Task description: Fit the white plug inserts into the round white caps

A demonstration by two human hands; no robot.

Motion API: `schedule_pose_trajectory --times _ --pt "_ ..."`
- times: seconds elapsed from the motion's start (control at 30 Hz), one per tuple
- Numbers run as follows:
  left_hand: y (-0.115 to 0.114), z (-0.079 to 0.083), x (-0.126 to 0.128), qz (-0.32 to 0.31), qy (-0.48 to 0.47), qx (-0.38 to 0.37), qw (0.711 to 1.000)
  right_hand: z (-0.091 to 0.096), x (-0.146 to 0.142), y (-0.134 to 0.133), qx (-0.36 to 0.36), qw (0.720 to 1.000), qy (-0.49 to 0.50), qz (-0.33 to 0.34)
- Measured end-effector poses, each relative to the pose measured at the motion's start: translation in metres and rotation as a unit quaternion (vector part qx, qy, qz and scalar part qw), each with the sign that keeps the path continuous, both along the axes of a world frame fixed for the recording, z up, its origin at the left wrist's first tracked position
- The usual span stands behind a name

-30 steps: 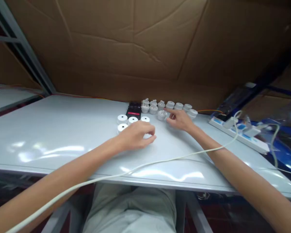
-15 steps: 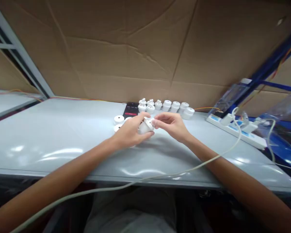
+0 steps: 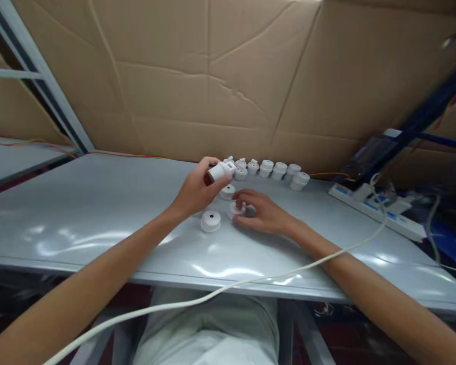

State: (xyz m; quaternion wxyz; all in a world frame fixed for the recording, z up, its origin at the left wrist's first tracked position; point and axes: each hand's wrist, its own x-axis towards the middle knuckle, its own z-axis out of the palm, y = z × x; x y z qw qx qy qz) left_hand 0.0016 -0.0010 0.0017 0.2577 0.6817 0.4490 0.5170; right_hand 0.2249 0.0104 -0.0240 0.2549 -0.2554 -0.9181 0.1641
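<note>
My left hand is closed around a white plastic cylinder-shaped fitting, held tilted above the table with its tabbed end pointing right. My right hand has its fingers curled round a low round white cap that rests on the table. Just left of that cap sits another white round piece with a dark hole in its top. A similar white piece stands behind, between my hands.
Along the cardboard wall runs a row of several white fittings, some with tabbed tops. A power strip with plugs lies at the right. A pale cable crosses in front of my right forearm.
My right hand has left the fitting and moved down to a cap on the table. My left hand has carried the fitting up and left, now covering the phone's spot.
</note>
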Motion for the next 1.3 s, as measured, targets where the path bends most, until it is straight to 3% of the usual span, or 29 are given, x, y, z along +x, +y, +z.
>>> schedule_pose_trajectory --times 0.1,0.23,0.37,0.5,0.73,0.87,0.97,1.1,1.2,1.3 --pt "-0.002 -0.002 0.003 0.003 0.038 -0.001 0.999 0.001 0.008 0.004 -0.093 0.993 0.042 -0.053" --pt "-0.003 -0.005 0.005 -0.004 0.052 -0.025 0.998 0.007 0.014 0.01 -0.173 0.955 0.226 -0.089" --pt "-0.003 -0.005 0.007 -0.067 0.01 -0.065 0.996 0.008 0.014 0.011 -0.172 0.928 0.327 -0.054" --pt "-0.004 -0.003 0.009 -0.14 -0.028 -0.11 0.984 0.002 0.009 0.006 -0.149 0.939 0.31 -0.005" --pt "-0.009 0.006 0.008 -0.183 -0.023 -0.15 0.971 0.0 0.007 0.0 -0.105 0.945 0.309 0.016" --pt "-0.009 0.006 0.005 -0.221 -0.033 -0.187 0.957 0.002 0.008 -0.003 -0.035 0.958 0.284 0.004" --pt "-0.009 0.005 0.005 -0.254 -0.084 -0.245 0.932 0.005 0.009 -0.004 0.106 0.968 0.23 -0.002" --pt "-0.011 0.004 0.007 -0.246 -0.15 -0.298 0.91 0.008 0.01 -0.004 0.279 0.949 0.149 0.01" --pt "-0.012 0.005 0.008 -0.246 -0.154 -0.324 0.901 0.01 0.009 -0.005 0.335 0.933 0.129 0.028" --pt "-0.011 0.006 0.008 -0.24 -0.163 -0.339 0.895 0.013 0.005 -0.007 0.342 0.93 0.13 0.029"
